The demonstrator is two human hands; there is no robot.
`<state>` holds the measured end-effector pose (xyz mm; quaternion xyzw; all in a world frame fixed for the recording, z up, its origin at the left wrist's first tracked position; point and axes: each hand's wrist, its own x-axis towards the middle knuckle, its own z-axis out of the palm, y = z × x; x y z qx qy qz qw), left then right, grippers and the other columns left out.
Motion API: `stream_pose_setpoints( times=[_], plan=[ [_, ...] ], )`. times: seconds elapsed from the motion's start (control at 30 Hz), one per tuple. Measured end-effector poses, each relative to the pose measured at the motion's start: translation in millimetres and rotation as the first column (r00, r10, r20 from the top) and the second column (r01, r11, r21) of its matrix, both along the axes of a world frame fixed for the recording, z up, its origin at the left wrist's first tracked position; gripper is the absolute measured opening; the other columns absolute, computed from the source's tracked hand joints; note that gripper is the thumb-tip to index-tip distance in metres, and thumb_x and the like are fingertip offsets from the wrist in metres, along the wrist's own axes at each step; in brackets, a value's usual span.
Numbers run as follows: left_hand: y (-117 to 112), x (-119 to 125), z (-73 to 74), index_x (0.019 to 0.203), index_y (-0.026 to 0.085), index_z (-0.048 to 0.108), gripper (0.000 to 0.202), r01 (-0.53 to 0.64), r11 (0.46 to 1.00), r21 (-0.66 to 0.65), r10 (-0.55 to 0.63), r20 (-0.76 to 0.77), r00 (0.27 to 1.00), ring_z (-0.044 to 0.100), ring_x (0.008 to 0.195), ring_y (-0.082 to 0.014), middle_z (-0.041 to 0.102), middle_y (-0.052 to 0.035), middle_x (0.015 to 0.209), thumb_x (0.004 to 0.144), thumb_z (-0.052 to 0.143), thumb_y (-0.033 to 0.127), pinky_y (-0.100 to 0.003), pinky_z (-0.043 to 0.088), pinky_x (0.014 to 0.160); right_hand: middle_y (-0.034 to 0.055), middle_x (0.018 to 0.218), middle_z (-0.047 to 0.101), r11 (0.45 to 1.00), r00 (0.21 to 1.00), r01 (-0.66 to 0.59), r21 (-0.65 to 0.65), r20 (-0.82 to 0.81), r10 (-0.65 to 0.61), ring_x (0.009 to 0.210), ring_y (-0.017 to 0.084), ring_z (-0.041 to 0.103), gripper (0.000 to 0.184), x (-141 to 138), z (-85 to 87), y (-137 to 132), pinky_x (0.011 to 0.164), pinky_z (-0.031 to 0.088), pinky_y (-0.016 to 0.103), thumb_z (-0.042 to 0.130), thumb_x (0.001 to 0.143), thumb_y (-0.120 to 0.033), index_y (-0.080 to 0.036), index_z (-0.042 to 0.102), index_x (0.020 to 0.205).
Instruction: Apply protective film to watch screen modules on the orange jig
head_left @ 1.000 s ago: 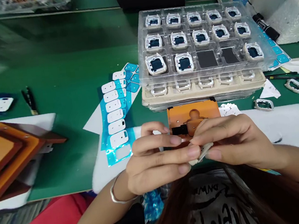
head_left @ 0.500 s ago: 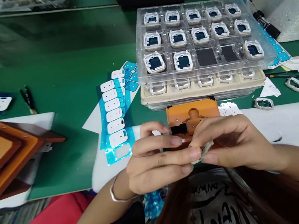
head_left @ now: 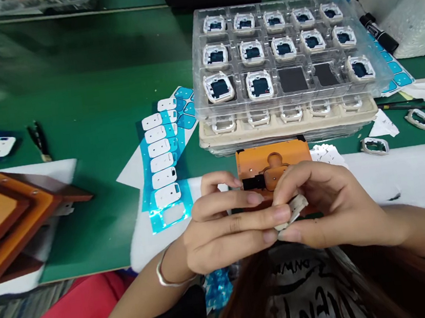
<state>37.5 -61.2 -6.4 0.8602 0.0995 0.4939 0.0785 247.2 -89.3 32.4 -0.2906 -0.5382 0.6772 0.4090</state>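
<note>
Between my two hands is a small off-white watch case frame, seen edge-on and tilted, its lower left part covered by fingers. My left hand grips it at the left with the fingers closed, the upper ones curled above it. On the other side, the thumb and fingers of my right hand pinch its right end. Just beyond the hands lies an orange fixture with a watch-shaped recess and a black strip; my hands partly cover it.
A clear plastic tray of watch cases sits on other trays behind the fixture. Blue film strips with white stickers lie left. Two loose frames are at right. Orange fixtures and tweezers stand farther left on the green table.
The watch case frame has turned between my fingers and shows more of its side. My right fingertips have shifted, with the index finger lifted slightly and the thumb moved left.
</note>
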Motion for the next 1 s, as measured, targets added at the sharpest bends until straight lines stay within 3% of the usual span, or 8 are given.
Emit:
stream_pose_setpoints(
  times=[0.2,0.37,0.6,0.8,1.0],
  plan=[
    [0.3,-6.8,-4.9,0.072,0.021,0.046,0.030,0.014,1.000,-0.025,-0.014,0.001,1.000,0.053,0.124,-0.0079,0.075,0.0033,0.111,0.098,0.055,0.009,-0.031,0.049,0.100,0.0001,0.084,0.067,1.000,1.000,0.003,0.016,-0.015,-0.003,0.070,0.010,0.059,0.022,3.6,1.2,-0.6,0.060,0.051,0.021,0.076,0.080,-0.013,-0.020,0.070,0.100],
    [0.4,-4.6,-2.3,0.070,0.021,0.044,0.033,-0.020,1.000,-0.016,0.020,0.011,1.000,0.055,0.118,-0.0077,0.075,0.0047,0.100,0.097,0.058,0.010,-0.028,0.051,0.097,0.0021,0.085,0.070,1.000,0.999,0.004,0.012,0.032,-0.005,0.083,0.015,0.065,0.019,7.9,1.1,0.0,0.072,0.055,0.028,0.073,0.086,-0.020,-0.023,0.077,0.104],
    [1.5,-2.2,4.7,0.069,0.022,0.044,0.033,-0.024,0.999,-0.024,0.024,-0.004,1.000,0.056,0.110,-0.0084,0.076,0.0063,0.095,0.099,0.055,0.013,-0.027,0.051,0.091,0.0023,0.091,0.073,1.000,1.000,-0.003,0.015,-0.002,0.003,0.082,0.013,0.064,0.022,6.9,0.0,1.1,0.071,0.054,0.025,0.074,0.086,-0.018,-0.024,0.078,0.106],
    [1.1,-1.8,3.7,0.068,0.023,0.046,0.034,-0.036,0.999,-0.004,0.036,0.002,0.999,0.059,0.103,-0.0094,0.077,0.0079,0.090,0.099,0.055,0.014,-0.029,0.052,0.087,0.0041,0.092,0.073,1.000,0.999,-0.029,0.008,0.032,0.029,0.077,0.012,0.062,0.020,6.9,-1.2,0.4,0.065,0.053,0.025,0.072,0.089,-0.030,-0.022,0.078,0.107],
    [-0.1,-3.2,0.9,0.069,0.023,0.050,0.032,-0.055,0.998,0.007,0.055,0.007,0.998,0.060,0.102,-0.0095,0.078,0.0105,0.092,0.099,0.056,0.016,-0.030,0.052,0.089,0.0011,0.088,0.072,1.000,1.000,-0.017,0.009,0.024,0.017,0.073,0.011,0.060,0.014,5.8,0.8,0.5,0.064,0.051,0.023,0.074,0.086,-0.021,-0.022,0.078,0.099]
  ],
)
